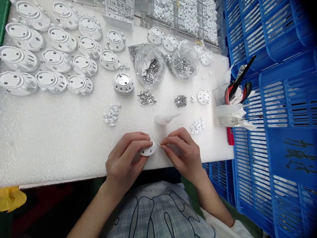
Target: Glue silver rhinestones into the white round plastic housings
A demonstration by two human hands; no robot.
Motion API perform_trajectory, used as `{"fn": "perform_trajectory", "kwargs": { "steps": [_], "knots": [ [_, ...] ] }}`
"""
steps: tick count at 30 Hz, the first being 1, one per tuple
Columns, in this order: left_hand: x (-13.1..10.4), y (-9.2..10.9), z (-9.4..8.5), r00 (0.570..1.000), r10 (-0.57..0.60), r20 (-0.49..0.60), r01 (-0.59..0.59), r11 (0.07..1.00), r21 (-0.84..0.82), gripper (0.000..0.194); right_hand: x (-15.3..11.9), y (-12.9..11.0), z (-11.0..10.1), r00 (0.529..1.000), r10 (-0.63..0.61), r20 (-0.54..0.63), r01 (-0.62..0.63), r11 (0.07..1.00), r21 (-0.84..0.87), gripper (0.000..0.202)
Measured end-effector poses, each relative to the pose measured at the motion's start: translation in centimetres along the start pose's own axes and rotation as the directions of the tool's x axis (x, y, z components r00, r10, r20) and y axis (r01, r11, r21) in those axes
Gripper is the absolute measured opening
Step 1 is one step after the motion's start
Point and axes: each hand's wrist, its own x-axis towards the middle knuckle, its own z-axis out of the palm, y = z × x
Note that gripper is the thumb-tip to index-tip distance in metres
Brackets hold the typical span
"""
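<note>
Near the front edge of the foam-topped table, my left hand is closed around a small round white plastic part with dark slots in its side. My right hand is just to the right of it, thumb and forefinger pinched on a tiny piece too small to name. A gap separates those fingertips from the white part. Beyond my hands stands a white glue bottle-like piece with a pointed tip. Small heaps of silvery metal bits and white plastic pieces lie within reach.
Rows of white oval assemblies fill the back left. Two plastic bags of metal bits sit at the centre back, before a compartment tray. A clear box holds red-black cutters. Blue crates border the right.
</note>
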Motion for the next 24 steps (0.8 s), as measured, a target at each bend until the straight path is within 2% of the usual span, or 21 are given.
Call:
{"fn": "perform_trajectory", "kwargs": {
  "steps": [5, 15, 24],
  "knots": [
    [-0.17, -0.03, 0.01, 0.999, -0.015, 0.038, 0.015, 1.000, 0.010, 0.018, -0.07, -0.66, 0.29, 0.998, 0.069, -0.002, -0.068, 0.988, 0.139, 0.008],
    [0.01, -0.20, -0.04, 0.997, 0.037, 0.065, -0.038, 0.999, 0.010, 0.014, -0.04, -0.69, 0.70, 0.997, 0.079, 0.017, -0.080, 0.993, 0.086, 0.009],
    [-0.17, -0.25, -0.27, 0.992, 0.076, 0.105, -0.074, 0.997, -0.027, 0.018, 0.22, -0.18, 0.34, 0.994, 0.060, 0.089, -0.075, 0.982, 0.172, 0.008]
  ]
}}
